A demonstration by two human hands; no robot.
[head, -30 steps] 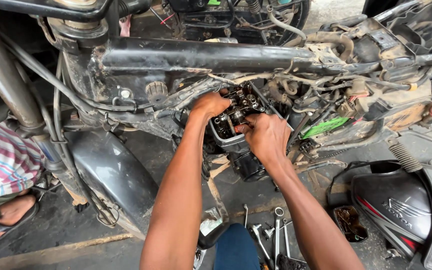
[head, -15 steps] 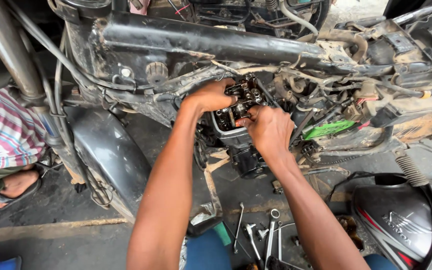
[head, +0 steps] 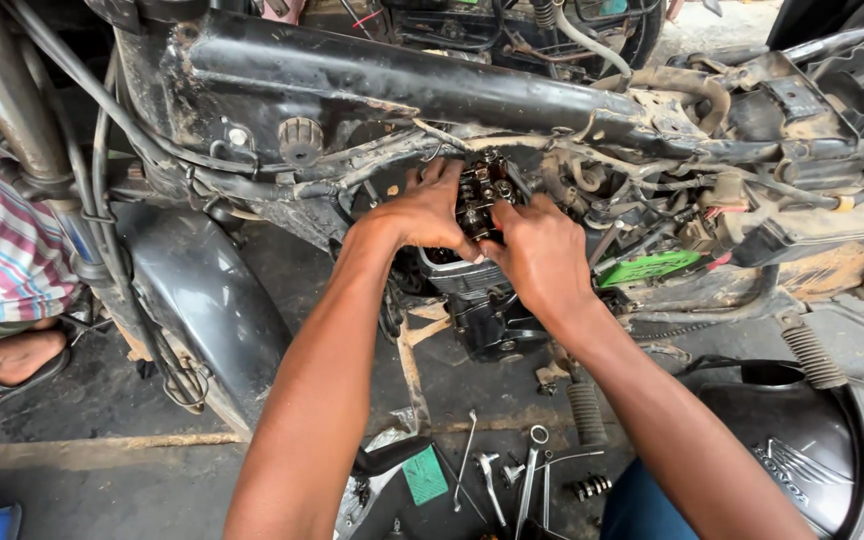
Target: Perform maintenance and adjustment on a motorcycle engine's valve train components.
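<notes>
Both bare hands work at the small dark metal engine head part point(head: 480, 190), which sits on top of the finned black engine block point(head: 472, 290), just under the muddy black frame tube point(head: 402, 85) of a stripped motorcycle. The left hand point(head: 422, 212) closes its grip on the part's left side, fingers curled over its top edge. The right hand point(head: 542, 255) presses against the right side, thumb up along the part; whether its fingers close around it cannot be told, since the back of the hand hides them. Tangled cables and hoses point(head: 642, 195) crowd the space to the right, and the frame tube hangs close overhead. A black front mudguard point(head: 207, 310) stands to the left. On the floor below lie several steel spanners point(head: 527, 475) and a coiled spring point(head: 584, 412). Another person's sandalled foot point(head: 7, 365) shows at the left edge.
</notes>
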